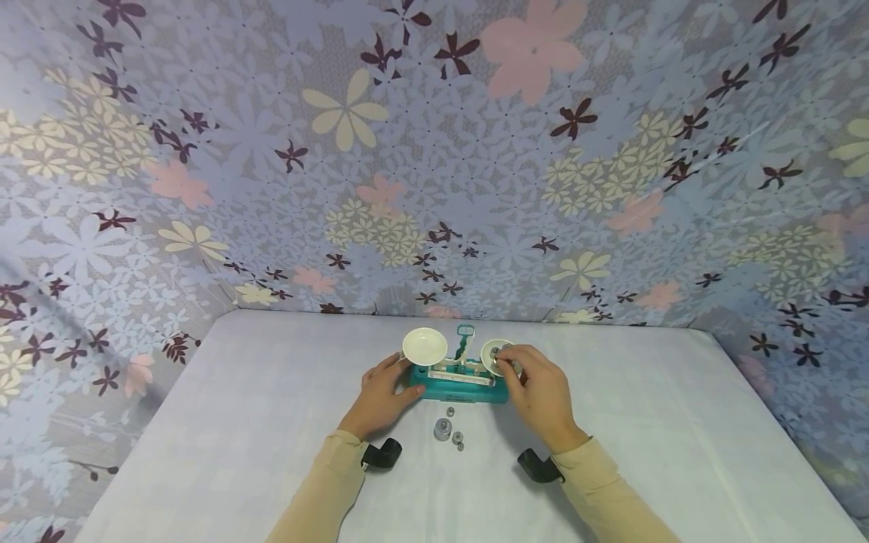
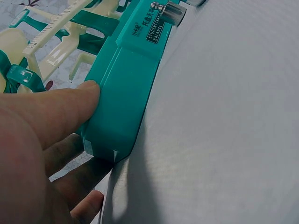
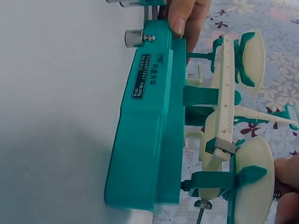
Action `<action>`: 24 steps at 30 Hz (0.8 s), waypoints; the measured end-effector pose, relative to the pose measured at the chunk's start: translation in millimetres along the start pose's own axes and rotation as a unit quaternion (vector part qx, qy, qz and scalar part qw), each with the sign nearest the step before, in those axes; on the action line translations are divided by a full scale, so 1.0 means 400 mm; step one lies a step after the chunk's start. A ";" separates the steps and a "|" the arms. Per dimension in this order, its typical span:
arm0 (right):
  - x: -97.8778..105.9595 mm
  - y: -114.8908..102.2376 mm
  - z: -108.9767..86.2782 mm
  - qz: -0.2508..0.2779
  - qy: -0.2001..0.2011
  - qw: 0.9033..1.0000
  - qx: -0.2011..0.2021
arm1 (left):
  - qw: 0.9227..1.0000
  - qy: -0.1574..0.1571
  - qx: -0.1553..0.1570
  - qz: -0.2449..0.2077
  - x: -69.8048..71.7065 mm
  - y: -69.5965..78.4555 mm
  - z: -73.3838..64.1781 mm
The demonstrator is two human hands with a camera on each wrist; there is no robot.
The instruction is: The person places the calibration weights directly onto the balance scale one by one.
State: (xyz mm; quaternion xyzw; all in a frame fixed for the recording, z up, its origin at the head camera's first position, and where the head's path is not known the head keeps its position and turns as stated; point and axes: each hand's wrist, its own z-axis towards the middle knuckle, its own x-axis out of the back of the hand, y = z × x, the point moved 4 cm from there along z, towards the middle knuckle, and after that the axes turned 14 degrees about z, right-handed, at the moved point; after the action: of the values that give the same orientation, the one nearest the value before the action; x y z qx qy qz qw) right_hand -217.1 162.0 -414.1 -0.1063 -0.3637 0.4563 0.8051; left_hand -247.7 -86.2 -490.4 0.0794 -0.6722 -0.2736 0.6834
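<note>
A green tray balance [image 1: 451, 389] stands on the table, with a cream left pan [image 1: 425, 348] and a cream right pan [image 1: 486, 357]. My left hand [image 1: 380, 395] holds the left end of its base, thumb on the front side and fingers round the end. Over the right pan, my right hand [image 1: 545, 391] pinches a small metal weight [image 3: 276, 194] between thumb and finger, mostly hidden by the fingertips and the pan. On the cream scaled beam [image 3: 227, 88], a grey slider [image 3: 221, 145] sits near the 5 mark.
In front of the balance, a large metal weight [image 1: 443, 429] stands among several smaller ones, including a small weight [image 1: 451, 412] nearer the base. A white cloth covers the table [image 1: 237, 422]. Behind it rises a flowered wall covering [image 1: 407, 188].
</note>
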 end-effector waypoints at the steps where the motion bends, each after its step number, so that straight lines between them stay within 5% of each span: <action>1: -0.001 0.001 0.000 -0.002 -0.002 1.000 0.000 | 1.000 -0.001 0.002 -0.001 0.000 0.000 0.000; 24: -0.012 0.009 0.003 -0.021 -0.010 1.000 -0.011 | 1.000 0.006 -0.006 -0.003 0.003 0.003 -0.003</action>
State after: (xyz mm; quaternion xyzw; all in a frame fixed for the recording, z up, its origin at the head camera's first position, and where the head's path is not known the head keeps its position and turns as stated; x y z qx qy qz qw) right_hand -221.9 159.7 -417.4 -0.1028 -0.3791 0.4362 0.8096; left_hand -246.2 -86.2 -489.1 0.0794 -0.6661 -0.2791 0.6871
